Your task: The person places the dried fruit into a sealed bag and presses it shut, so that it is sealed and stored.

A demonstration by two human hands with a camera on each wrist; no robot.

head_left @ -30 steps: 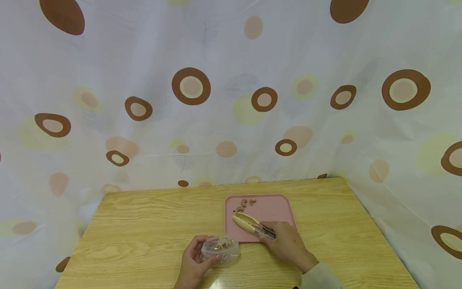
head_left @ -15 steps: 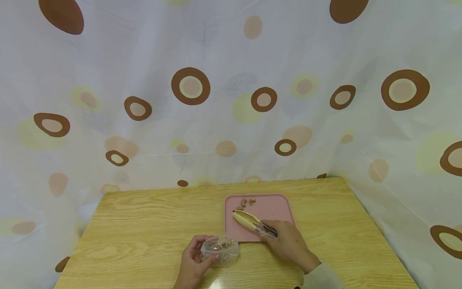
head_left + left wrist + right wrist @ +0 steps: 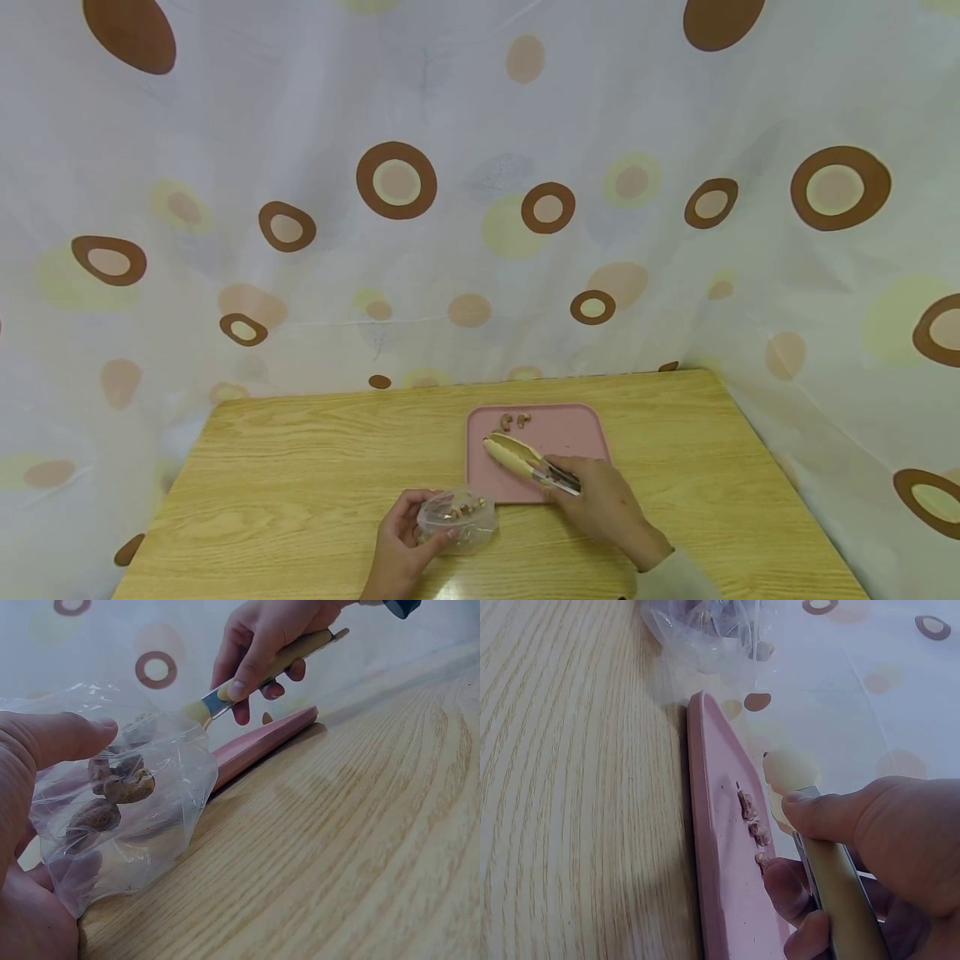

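In the head view my left hand (image 3: 401, 542) holds a clear plastic bag (image 3: 471, 535) by its left side, thumb across the front, mouth facing up. Several brown cashew nuts (image 3: 131, 786) show through the plastic in the left wrist view. My right hand (image 3: 600, 498) grips a pair of tongs (image 3: 510, 459) with metal arms and cream-yellow tips. Those tips are spread apart over the left part of a pink tray (image 3: 570, 437), right at one cashew that they mostly cover. Two more cashews (image 3: 506, 422) lie behind it, near the tray's far edge.
Tray and bag are on a wood-grain table (image 3: 315, 467), the bag at the tray's near left corner. A pale curtain (image 3: 450, 250) with brown rings rises behind the table and along its right side. Tiny dark crumbs dot the tray.
The tongs have shifted slightly away from me, so their tips now overlap the nearest cashew. My right hand moved a little to the right; the left hand and bag stay put.
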